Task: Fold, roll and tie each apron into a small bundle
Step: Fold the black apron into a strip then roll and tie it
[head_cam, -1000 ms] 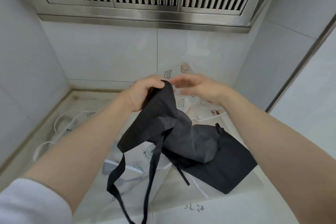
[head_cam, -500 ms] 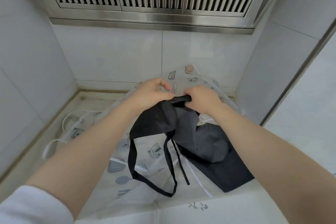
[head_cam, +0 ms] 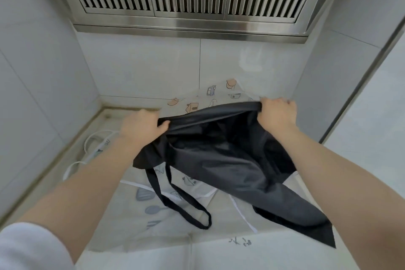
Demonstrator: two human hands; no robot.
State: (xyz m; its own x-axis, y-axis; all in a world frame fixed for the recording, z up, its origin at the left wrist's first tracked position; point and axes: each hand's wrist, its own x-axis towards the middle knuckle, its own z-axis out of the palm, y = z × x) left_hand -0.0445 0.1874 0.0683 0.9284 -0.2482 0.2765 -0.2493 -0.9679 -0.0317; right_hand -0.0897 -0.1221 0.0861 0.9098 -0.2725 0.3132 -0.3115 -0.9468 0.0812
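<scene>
A black apron hangs stretched between my two hands above the counter. My left hand grips its upper edge at the left end. My right hand grips the same edge at the right end, held a little higher. The cloth sags below and its lower corner lies on the counter at the right. A black strap loop dangles from the left side onto the surface. Under it lies a white translucent apron printed with small kitchen drawings, spread flat.
White apron ties curl on the counter at the left by the wall. Tiled walls close in at left, back and right. A steel extractor hood hangs overhead. The counter's front edge runs along the bottom.
My hands have moved apart along the black apron's top edge, the right one far to the right, pulling the bunched cloth out wide. The strap loop has dropped onto the counter.
</scene>
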